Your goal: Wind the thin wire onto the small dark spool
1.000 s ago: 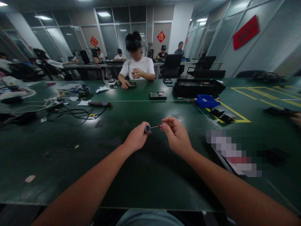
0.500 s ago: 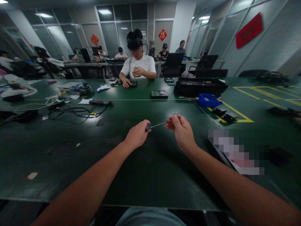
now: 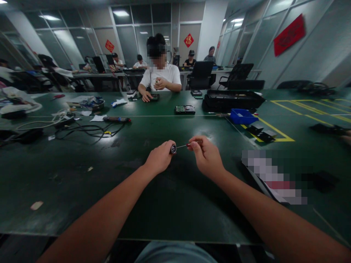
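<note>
My left hand (image 3: 159, 159) is closed in a fist around a small dark cylindrical handle (image 3: 173, 148) whose round metal end faces the camera. A thin metal shaft (image 3: 181, 146) sticks out of it to the right. My right hand (image 3: 206, 157) pinches the far end of that shaft, where a small red piece (image 3: 188, 145) shows between the fingertips. Both hands hover just above the dark green table (image 3: 175, 197), a short gap between them.
Across the table a person in a white shirt (image 3: 160, 76) works with small parts. A hard drive (image 3: 185, 109), a blue bin (image 3: 242, 117), a black case (image 3: 233, 99) and black brackets (image 3: 260, 132) lie beyond. Cables (image 3: 85, 129) spread at left. A blurred flat item (image 3: 274, 180) lies right.
My right hand had drawn away to the right, showing more of the shaft, and has now moved back closer to the left hand. The left hand stayed nearly still.
</note>
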`<state>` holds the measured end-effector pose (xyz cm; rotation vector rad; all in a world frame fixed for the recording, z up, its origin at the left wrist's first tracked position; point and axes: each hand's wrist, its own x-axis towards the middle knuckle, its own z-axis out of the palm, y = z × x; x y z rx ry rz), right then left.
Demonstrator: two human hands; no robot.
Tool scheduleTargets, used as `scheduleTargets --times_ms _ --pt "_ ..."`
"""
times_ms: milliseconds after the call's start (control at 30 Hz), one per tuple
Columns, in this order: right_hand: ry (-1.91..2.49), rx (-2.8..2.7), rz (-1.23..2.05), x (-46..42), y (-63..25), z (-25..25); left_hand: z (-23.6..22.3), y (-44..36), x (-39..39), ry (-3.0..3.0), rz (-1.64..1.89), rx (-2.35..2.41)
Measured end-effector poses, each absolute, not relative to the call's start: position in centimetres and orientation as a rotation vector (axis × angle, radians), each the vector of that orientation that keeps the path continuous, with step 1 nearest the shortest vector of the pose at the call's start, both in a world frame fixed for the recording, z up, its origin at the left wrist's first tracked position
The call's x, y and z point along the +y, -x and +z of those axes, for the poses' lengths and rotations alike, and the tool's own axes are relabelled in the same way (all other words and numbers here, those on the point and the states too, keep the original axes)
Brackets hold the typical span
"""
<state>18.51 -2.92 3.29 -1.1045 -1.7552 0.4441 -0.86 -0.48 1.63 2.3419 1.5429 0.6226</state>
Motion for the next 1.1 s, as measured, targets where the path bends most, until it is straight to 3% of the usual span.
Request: scheduleTargets --times_ms 233,667,1100 --pt "1.186 -1.808 0.295 -2.7 -18.9 3.7 1.4 1.1 -0.1 -2.342 0.492 1.588" --pt "1.147 -1.827 0.41 -2.8 -18.6 3.6 1.0 1.0 -0.2 -2.392 0.519 1.522" --pt "1.281 -1.838 0.169 -2.7 -19.2 4.4 0.9 1.0 -0.3 -2.294 0.51 1.574"
